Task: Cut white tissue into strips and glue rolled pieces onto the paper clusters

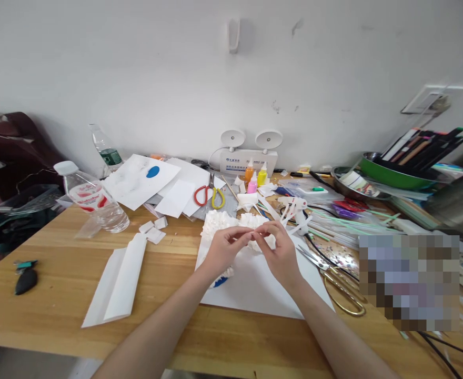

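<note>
My left hand and my right hand meet fingertip to fingertip, thumbs and forefingers pinched together. Whatever lies between them is too small to make out. Just below and behind the fingers is a mass of white crumpled paper tufts, set on a white sheet. A bit of blue shows at the lower left of the tufts, beside my left wrist. My hands hide part of the tufts. Gold-handled scissors lie to the right of my right forearm, blades towards the sheet.
Folded white paper, small paper squares and a water bottle are on the left. Behind are red-and-yellow-handled scissors, paint bottles and an emergency light. A white glue gun and a green bowl of pens are right.
</note>
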A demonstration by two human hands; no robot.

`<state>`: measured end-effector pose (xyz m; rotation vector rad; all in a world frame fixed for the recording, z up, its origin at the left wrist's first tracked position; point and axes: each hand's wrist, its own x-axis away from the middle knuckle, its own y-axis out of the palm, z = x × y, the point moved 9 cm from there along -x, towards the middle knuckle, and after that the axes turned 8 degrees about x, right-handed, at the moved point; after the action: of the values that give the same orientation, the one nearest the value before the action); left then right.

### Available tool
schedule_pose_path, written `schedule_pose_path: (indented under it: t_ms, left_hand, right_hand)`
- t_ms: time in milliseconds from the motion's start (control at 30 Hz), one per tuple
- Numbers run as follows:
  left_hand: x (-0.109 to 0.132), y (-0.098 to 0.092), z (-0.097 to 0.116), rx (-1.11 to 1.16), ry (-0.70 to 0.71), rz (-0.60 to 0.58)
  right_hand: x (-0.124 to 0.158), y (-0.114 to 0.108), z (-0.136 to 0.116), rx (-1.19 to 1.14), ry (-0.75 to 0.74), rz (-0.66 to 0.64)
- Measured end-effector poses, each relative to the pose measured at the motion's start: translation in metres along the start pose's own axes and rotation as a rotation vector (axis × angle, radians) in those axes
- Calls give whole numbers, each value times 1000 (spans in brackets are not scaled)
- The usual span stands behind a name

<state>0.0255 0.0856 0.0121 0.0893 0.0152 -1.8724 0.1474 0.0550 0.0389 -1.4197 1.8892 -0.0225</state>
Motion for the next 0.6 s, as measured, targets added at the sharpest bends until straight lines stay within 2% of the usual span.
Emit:
schedule_pose_path:
  t_ms: [100, 233, 400, 600]
  left_hand:
    - [-1, -5, 3, -38, 43, 43]
    - [-1, -6, 7, -122, 109, 40]
    - [3, -5, 12, -232, 140, 52]
    - [3, -2, 15, -292, 174, 14]
  right_hand:
    - [-2, 11, 11, -157, 91, -111]
    - [1, 25, 14, -277, 155, -243]
    - [4, 29, 14, -313, 181, -293]
    - [2, 28, 19, -307, 207, -301]
